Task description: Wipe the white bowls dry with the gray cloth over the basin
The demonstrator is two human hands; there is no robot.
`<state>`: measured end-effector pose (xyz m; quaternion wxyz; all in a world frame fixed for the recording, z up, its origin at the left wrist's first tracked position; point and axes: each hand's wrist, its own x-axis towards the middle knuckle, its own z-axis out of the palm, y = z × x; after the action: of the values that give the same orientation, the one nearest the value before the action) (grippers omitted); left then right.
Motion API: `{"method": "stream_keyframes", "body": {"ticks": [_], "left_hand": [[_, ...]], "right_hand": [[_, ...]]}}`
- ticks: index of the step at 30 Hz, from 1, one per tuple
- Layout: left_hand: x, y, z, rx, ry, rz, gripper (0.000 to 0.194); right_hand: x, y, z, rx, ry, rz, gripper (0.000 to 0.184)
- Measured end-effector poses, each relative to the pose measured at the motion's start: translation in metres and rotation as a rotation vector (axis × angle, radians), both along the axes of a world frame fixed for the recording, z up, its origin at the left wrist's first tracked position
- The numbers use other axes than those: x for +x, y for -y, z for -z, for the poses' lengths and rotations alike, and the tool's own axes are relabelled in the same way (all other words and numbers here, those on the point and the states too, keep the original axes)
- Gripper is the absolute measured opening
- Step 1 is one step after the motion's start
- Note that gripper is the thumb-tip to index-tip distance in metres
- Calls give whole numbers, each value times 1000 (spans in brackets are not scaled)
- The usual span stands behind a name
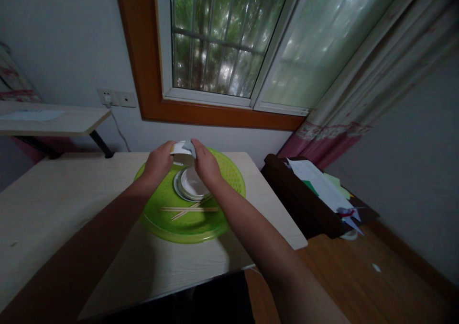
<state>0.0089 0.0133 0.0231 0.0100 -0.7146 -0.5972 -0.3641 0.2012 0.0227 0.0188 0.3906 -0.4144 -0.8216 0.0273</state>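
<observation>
Above a round green plastic tray (165,228), my left hand (159,161) is closed on the side of a small white cup (182,160) with a yellow mark. The cup is tilted, and its lower part shows between the hands. My right hand (206,163) grips a grey cloth (189,146) pressed against the cup's other side. Below them, a white bowl (193,183) rests on a plate (177,185) in the tray. Crossed wooden chopsticks (188,209) lie in front of the bowl. Fingertips of both hands are partly hidden behind the cup and cloth.
The tray stands on a pale wooden table (46,209). A raised shelf (53,123) is at the left, near a wall socket (116,97) with a cord. Right of the table, a dark brown box or cabinet (290,199) carries papers (319,183). A barred window is behind.
</observation>
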Motion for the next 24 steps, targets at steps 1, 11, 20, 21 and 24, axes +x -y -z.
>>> {"method": "stream_keyframes", "body": {"ticks": [1, 11, 20, 21, 24], "left_hand": [[0, 1, -1, 11, 4, 2, 50], [0, 7, -4, 82, -25, 7, 59], [1, -2, 1, 42, 57, 75, 42], [0, -4, 2, -7, 61, 74, 41], [-1, -7, 7, -150, 64, 70, 40]], "right_hand": [[0, 1, -1, -12, -4, 18, 64], [0, 7, -7, -155, -55, 154, 50], [11, -11, 2, -185, -184, 195, 32], [13, -13, 3, -192, -195, 205, 31], [16, -17, 5, -214, -197, 186, 30]]}}
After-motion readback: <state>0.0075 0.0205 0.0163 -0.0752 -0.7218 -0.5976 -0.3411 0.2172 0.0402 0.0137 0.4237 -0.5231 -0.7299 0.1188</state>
